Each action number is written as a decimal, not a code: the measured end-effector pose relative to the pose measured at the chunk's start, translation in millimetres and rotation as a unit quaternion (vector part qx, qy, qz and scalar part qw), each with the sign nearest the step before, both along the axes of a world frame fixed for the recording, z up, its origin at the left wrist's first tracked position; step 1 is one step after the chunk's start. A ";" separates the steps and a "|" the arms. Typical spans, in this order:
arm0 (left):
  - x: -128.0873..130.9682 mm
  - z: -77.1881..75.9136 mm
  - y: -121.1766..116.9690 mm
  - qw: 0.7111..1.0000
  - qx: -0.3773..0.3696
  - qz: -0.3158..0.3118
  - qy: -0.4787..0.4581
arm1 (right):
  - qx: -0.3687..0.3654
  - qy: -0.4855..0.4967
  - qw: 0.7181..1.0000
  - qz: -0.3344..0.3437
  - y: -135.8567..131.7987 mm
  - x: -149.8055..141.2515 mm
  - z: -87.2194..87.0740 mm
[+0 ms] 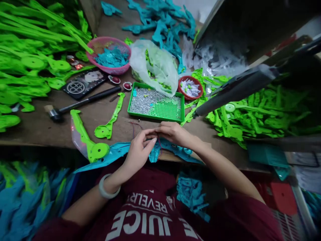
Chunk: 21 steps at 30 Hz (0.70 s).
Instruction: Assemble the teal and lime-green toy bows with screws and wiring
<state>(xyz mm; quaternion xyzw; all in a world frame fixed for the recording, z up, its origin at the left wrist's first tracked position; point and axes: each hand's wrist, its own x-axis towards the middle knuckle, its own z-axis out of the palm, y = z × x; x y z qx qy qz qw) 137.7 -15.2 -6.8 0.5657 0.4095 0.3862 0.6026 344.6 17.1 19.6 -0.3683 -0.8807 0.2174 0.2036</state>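
A blue plastic shell (116, 150), long and winged, lies along the table's front edge. My left hand (140, 147) is over its middle, fingers closed and thumb pressed in; what they hold is hidden. From the other side my right hand (173, 132) meets it, its fingertips pinched at a thin dark-red wire (159, 143) that hangs down onto the shell. Another stretch of thin wire (132, 125) curls on the table behind my left hand. A light green arm-shaped part (86, 134) with a round disc rests on the shell's left wing.
A green tray (156, 119) of small metal pieces stands behind my hands, beside a red basket (179, 87), a plastic bag (155, 63) and a pink bowl (109, 68). A hammer (85, 102) and phone-like object (84, 82) lie left. Green parts (260, 113) heap at right; a grey bar (233, 88) juts in.
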 end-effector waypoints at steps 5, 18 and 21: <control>-1.6 5.1 -8.9 0.996 0.082 -0.005 0.040 | 0.030 0.034 0.999 -0.028 -7.9 0.9 -1.4; -91.9 27.2 -27.8 0.882 0.346 0.009 0.319 | -0.014 -0.038 0.994 -0.097 -23.9 13.3 -2.3; -115.0 38.9 9.4 0.816 0.396 -0.034 0.419 | -0.040 -0.045 0.991 -0.120 -24.3 15.2 -2.8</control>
